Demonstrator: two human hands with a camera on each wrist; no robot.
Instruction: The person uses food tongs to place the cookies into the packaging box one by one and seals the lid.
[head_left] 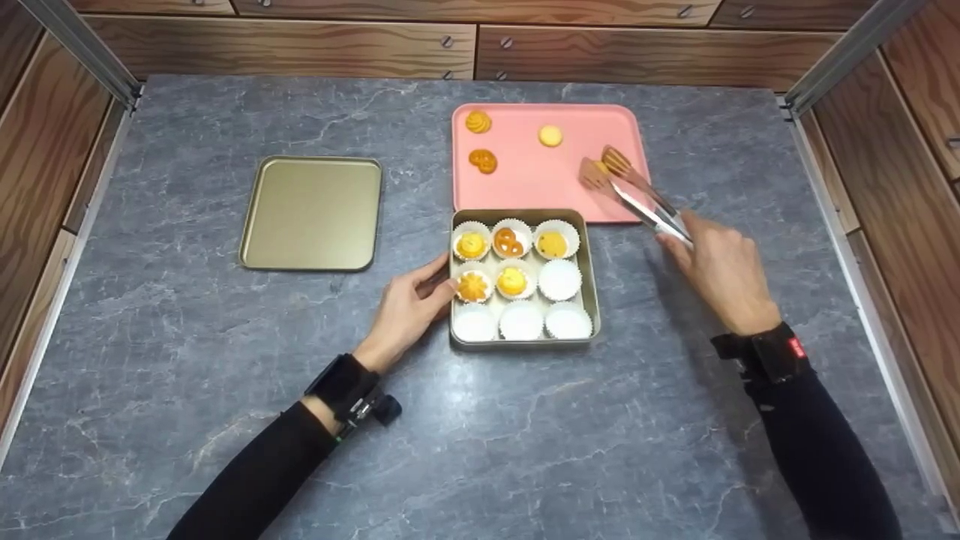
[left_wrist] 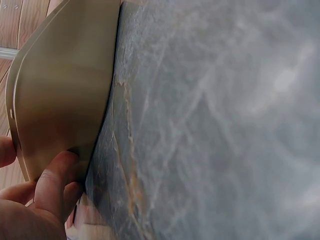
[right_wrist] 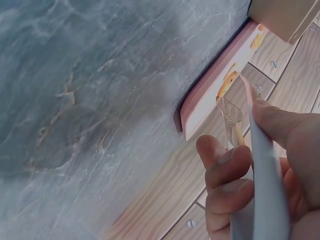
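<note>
My left hand [head_left: 405, 311] grips the left wall of a gold square tin [head_left: 523, 343], thumb at the rim and fingers against the outer side. Inside stand white paper cups [head_left: 559, 280]; several hold cookies, such as a flower-shaped cookie [head_left: 473, 286], and others hold nothing. With its fingers curled round the handles, my right hand [head_left: 724, 266] holds metal tongs [head_left: 651, 214] with brown slotted tips. Those tips reach over a pink tray [head_left: 517, 191], either side of a golden cookie [right_wrist: 228, 84]. Whether they touch it I cannot tell.
On the tray lie a swirl cookie [head_left: 478, 121], a pretzel-shaped cookie [head_left: 484, 160] and a round pale cookie [head_left: 550, 136]. A gold lid [head_left: 313, 214] lies to the left on the grey marbled table [head_left: 225, 360]. Wood-patterned panels [head_left: 300, 49] border the back and sides.
</note>
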